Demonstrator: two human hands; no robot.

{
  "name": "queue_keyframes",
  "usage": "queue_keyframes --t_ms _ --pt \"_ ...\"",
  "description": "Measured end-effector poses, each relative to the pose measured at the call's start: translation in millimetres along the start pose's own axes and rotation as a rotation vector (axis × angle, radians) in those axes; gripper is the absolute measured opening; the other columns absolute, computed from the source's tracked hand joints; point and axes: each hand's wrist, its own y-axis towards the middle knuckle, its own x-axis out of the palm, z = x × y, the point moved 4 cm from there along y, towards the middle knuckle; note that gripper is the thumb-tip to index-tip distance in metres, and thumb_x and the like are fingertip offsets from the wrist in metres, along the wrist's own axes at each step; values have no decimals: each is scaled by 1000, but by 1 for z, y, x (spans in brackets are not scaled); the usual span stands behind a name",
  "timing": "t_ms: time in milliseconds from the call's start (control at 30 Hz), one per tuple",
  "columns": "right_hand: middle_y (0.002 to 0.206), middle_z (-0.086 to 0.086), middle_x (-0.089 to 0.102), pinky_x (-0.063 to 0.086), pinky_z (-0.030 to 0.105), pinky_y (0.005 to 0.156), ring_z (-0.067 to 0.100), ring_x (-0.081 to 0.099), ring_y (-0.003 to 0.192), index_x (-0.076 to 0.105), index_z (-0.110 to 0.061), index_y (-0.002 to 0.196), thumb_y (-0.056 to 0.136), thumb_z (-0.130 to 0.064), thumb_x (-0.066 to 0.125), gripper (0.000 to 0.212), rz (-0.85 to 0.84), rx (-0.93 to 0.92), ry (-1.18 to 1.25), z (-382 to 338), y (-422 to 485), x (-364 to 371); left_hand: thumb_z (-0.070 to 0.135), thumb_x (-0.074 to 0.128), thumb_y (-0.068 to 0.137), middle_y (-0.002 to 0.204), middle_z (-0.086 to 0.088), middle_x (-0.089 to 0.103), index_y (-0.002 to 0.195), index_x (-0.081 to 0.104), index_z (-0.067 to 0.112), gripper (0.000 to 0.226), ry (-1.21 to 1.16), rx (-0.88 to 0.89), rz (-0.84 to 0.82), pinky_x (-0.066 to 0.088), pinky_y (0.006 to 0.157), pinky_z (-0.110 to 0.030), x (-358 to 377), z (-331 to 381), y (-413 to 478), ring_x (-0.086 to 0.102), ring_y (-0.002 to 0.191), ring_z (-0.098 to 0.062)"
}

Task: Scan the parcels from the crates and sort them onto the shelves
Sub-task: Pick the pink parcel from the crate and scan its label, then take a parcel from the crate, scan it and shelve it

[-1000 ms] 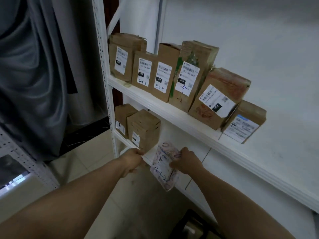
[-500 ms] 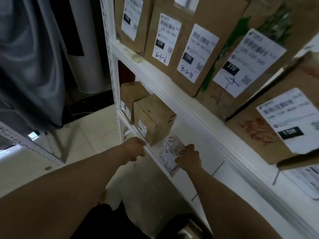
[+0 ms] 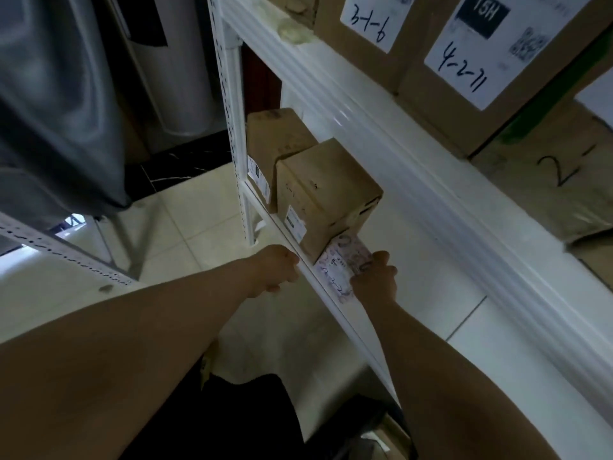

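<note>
A: Parcels, logged largest first. White shelf rack (image 3: 237, 127) fills the right side, with its upright post at left and two levels visible.
B: Upper level?
A: Upper shelf (image 3: 381, 134) carries big cardboard boxes standing side by side. One is labelled 3-1-6 (image 3: 361, 34) and touches one labelled 4-2-11 (image 3: 497, 78). Further right is a box with "2-" written on bare cardboard (image 3: 564, 180).
B: Lower level?
A: Lower shelf (image 3: 331, 303) carries two smaller brown boxes. The near box (image 3: 325, 194) touches the far box (image 3: 275, 134), and both labels face the aisle.
B: The item being placed?
A: Patterned soft parcel (image 3: 341, 267), on the lower shelf at its front edge, against the near box's bottom corner. Flat or tilted: cannot tell. Handwriting on it is unreadable.
B: Hands?
A: Right hand (image 3: 374, 277) pinches the parcel's right end, fingers curled on it. Left hand (image 3: 277, 270) grips the lower shelf's front lip, just left of the parcel. The hands are apart, with the parcel between them.
</note>
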Motion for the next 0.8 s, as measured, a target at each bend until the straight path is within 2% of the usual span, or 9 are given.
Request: queue_keyframes --t_ms 167,267,367,533,633,800 --pt "129 21 38 54 42 77 44 62 104 27 -11 132 84 -9 71 66 -53 28 -29 2 -2 -1 5 65 96 127 -9 53 135 57 12 41 -13 -11 -2 50 69 -28 2 2 -6 52 104 -22" --pt "133 21 34 47 37 72 43 60 107 22 -15 140 81 -13 78 81 -98 26 -33 3 -5 -8 4 65 96 129 -10 53 135 57 13 41 -30 -7 13 50 78 -30 4 6 -14 51 107 -23" --pt "137 23 32 49 38 75 43 60 108 19 -16 145 81 -15 79 88 -92 -6 -53 5 -14 -24 4 64 96 126 -8 51 135 57 13 40 -38 -1 31 50 78 -30 11 11 -28 51 108 -23" --pt "140 23 31 52 43 81 44 61 110 20 -18 146 83 -20 79 87 -83 -35 -67 15 -46 -52 4 66 94 131 -11 54 135 58 12 42 -50 -14 40 50 84 -33 33 11 -67 54 123 -28" --pt "142 23 30 52 47 89 43 59 114 19 -18 147 85 -24 77 85 -105 -16 -62 27 -72 -64 4 67 94 133 -11 54 134 59 13 42 -39 -6 44 51 85 -35 47 10 -96 54 124 -28" --pt "138 19 36 53 41 82 39 61 108 23 -18 146 90 -15 69 73 -48 16 7 66 -124 -80 5 66 95 133 -7 51 137 55 14 45 23 46 21 49 79 -31 76 13 -139 54 116 -25"
